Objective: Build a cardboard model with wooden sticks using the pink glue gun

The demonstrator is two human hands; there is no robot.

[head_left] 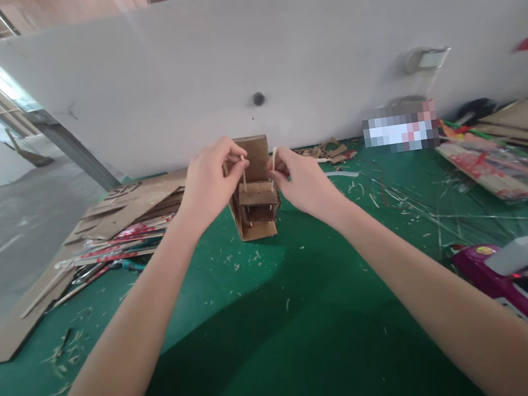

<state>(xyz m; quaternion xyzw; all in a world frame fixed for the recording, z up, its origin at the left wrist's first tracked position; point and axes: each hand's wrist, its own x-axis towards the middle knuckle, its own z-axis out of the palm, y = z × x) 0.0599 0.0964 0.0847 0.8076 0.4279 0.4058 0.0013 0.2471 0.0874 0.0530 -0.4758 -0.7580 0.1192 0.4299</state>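
Observation:
In the middle of the green tabletop stands a small cardboard structure [257, 193] with a tall back panel and an open compartment low in front. My left hand [214, 175] is at its upper left, thumb and fingers pinched on a thin wooden stick [244, 178] that stands upright over the cardboard shelf. On the other side, my right hand [305, 182] pinches a short pale wooden stick [274, 156] near the structure's right edge. The fingers partly cover both sticks, and I cannot tell whether the right one touches the cardboard.
Cardboard sheets [132, 206] and wrapped bundles of sticks [118, 248] lie at the left. A magenta power strip [516, 284] with plugs and cables is at the right, near plastic-wrapped material [496, 168]. Shavings litter the green table [282, 326]; a white wall [205, 62] rises behind.

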